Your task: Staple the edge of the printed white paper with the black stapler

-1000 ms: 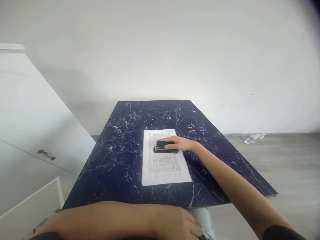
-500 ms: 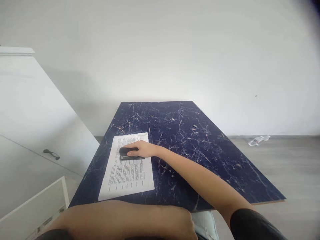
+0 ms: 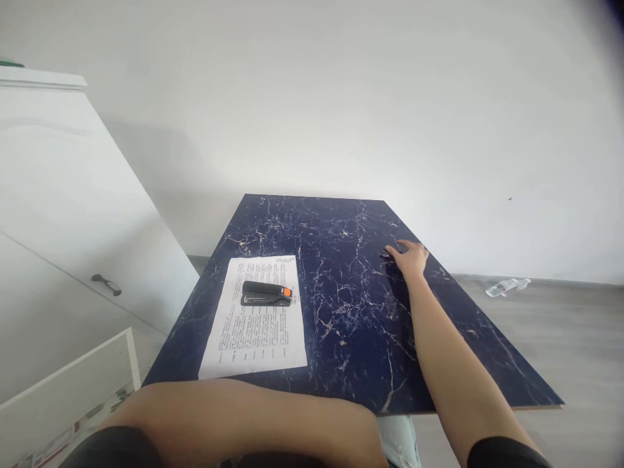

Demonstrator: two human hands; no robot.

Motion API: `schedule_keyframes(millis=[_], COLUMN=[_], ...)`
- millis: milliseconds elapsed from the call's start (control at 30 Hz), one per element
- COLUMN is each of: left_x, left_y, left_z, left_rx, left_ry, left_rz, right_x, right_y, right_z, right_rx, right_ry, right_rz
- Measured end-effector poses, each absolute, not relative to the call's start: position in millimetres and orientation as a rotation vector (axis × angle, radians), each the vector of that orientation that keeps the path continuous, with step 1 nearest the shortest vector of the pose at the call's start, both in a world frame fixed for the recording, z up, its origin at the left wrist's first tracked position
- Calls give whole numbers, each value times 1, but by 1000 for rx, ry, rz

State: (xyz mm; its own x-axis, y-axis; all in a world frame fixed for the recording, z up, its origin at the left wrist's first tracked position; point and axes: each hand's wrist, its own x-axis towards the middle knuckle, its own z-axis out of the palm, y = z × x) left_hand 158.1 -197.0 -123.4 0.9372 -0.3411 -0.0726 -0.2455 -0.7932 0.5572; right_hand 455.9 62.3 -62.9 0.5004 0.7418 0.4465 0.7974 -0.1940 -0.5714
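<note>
The right hand (image 3: 412, 258) reaches out to the right of centre in the frame, lying flat on the dark blue marbled worktop (image 3: 351, 312) with its fingers spread and nothing clamped; its fingertips touch a small dark object (image 3: 385, 255), too small to identify. The left hand (image 3: 358, 432) rests at the bottom edge of the frame by the worktop's near edge, and whether its fingers are curled or loose cannot be told. Left of centre, well apart from both hands, a black stapler (image 3: 267, 293) with an orange end lies on a printed sheet (image 3: 253, 335). A white cabinet (image 3: 58, 214) fills the left side, and a clear bottle (image 3: 504, 286) lies on the floor (image 3: 575, 338) at the right.
</note>
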Motion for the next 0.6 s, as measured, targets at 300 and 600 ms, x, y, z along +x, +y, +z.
schedule_keyframes(millis=[300,600], left_x=[158,164], left_y=[-197,-211], left_z=[-124,-149], left_rx=[2537,2772], left_ry=[-441,-557], left_rz=[-223,-157], right_x=[443,293], right_y=[63,79], right_z=[-63,-46], right_rx=[-1976,-1636], right_ry=[-1359,-1649], right_rz=[40,279])
